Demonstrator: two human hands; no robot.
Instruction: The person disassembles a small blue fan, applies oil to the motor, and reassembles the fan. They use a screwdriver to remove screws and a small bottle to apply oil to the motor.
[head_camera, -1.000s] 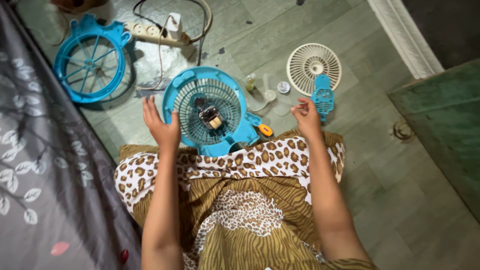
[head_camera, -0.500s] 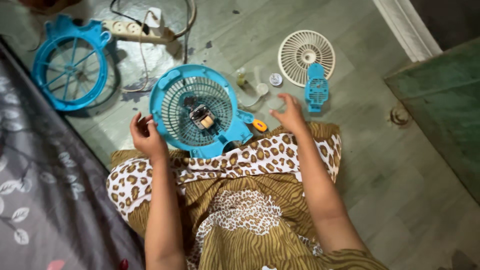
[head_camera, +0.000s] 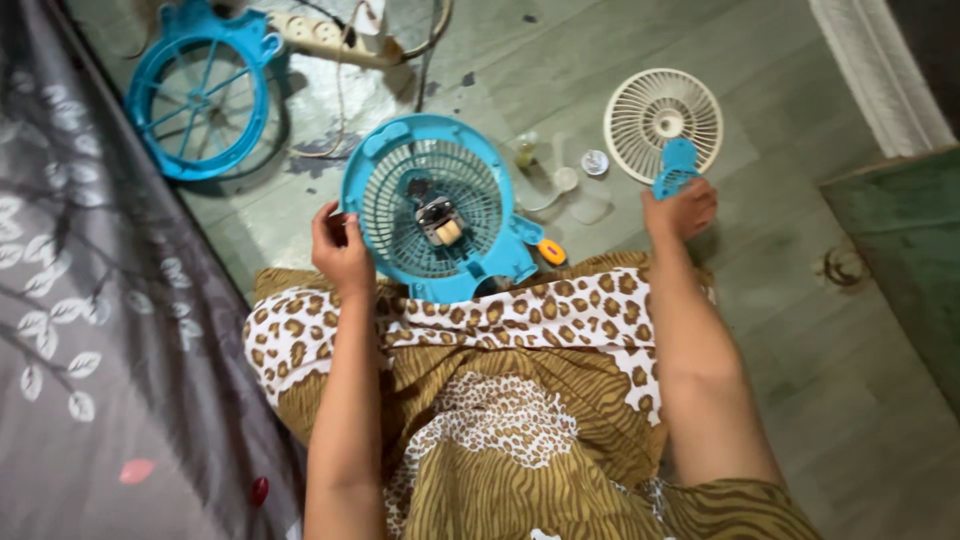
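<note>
A round blue fan housing (head_camera: 372, 160), with a white rear grille and a bare motor in its middle, leans against my lap on the tiled floor. My left hand (head_camera: 342, 252) grips its left rim. An orange knob (head_camera: 550, 251) sticks out at its lower right. My right hand (head_camera: 682, 210) reaches out to the right, fingers curled on the lower end of a small blue part (head_camera: 677, 165). That part lies against a round white grille (head_camera: 662, 115) on the floor.
A blue front guard ring (head_camera: 200, 92) lies at the far left beside a white power strip (head_camera: 330, 30) with cables. A clear fan blade (head_camera: 560, 190), a small bottle (head_camera: 525, 150) and a white cap (head_camera: 594, 162) lie between housing and grille. Grey floral fabric (head_camera: 80, 350) runs along the left, a green panel (head_camera: 900, 250) along the right.
My right hand moved out from the housing's right edge to the small blue part and closed on it. My left hand slid down the housing's left rim.
</note>
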